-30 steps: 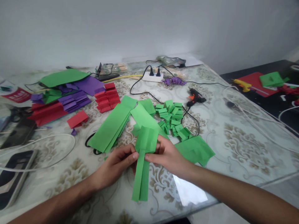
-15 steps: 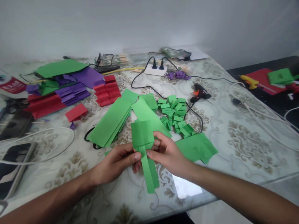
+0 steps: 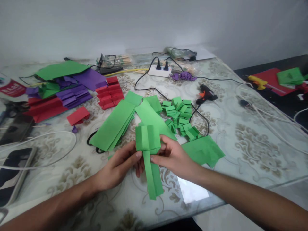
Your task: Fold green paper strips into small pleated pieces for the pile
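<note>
A folded green paper strip (image 3: 148, 138) is held upright between both hands, with a wide creased flap on top and a narrower folded length hanging below. My left hand (image 3: 126, 162) pinches its left edge, thumb in front and fingers curled behind. On the other edge, my right hand (image 3: 169, 157) grips with its thumb in front; its fingertips are partly hidden behind the paper. Beyond the hands lie a stack of long green strips (image 3: 114, 125), another green strip (image 3: 156, 120), a pile of small folded green pieces (image 3: 179, 117) and a green sheet (image 3: 204, 150).
A black glue gun (image 3: 207, 94) lies at the right, its cord near the green pieces. Behind are a white power strip (image 3: 160, 71) and crumpled purple paper (image 3: 184, 76). Folded red paper (image 3: 110, 93), purple paper (image 3: 73, 96) and a phone (image 3: 15, 175) occupy the left.
The green strip's top flap has been turned more squarely to view, showing its vertical creases. Both hands keep hold of it in nearly the same place.
</note>
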Tool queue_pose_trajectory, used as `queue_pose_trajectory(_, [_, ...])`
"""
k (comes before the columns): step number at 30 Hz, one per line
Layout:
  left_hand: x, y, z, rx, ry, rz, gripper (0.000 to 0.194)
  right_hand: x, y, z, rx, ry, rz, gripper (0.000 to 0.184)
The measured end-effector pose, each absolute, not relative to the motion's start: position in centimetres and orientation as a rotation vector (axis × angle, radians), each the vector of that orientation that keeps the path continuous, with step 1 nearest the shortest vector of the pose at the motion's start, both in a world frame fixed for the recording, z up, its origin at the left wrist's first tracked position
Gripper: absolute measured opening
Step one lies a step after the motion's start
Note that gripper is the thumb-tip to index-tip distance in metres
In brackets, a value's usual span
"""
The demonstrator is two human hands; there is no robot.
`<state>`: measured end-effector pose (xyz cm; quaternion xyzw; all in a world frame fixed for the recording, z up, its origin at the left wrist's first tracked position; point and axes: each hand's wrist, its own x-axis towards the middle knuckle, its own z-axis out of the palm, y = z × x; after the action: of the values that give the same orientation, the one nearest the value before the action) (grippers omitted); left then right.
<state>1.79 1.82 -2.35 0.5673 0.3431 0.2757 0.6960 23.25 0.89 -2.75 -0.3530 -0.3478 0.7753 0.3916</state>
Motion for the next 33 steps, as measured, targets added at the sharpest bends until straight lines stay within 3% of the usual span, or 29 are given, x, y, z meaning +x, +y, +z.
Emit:
queue_pose_trajectory(11, [1.63,1.79,-2.48,1.193,0.822,0.561,0.034,23.48,0.64,-2.69,-1.009,-1.047,1.885,0.044])
queue_pose_trajectory(22, [1.44,1.67,-2.91,1.181,0.906,0.499,0.042,23.54,0.72,-2.96,-1.1,-1.154,1.755,0.051])
queue_pose_trajectory(33, [1.73,1.56,-2.87,1.221,0.963,0.556,0.044,23.84,0.43,-1.99,-1.069,-1.302,1.554,0.025])
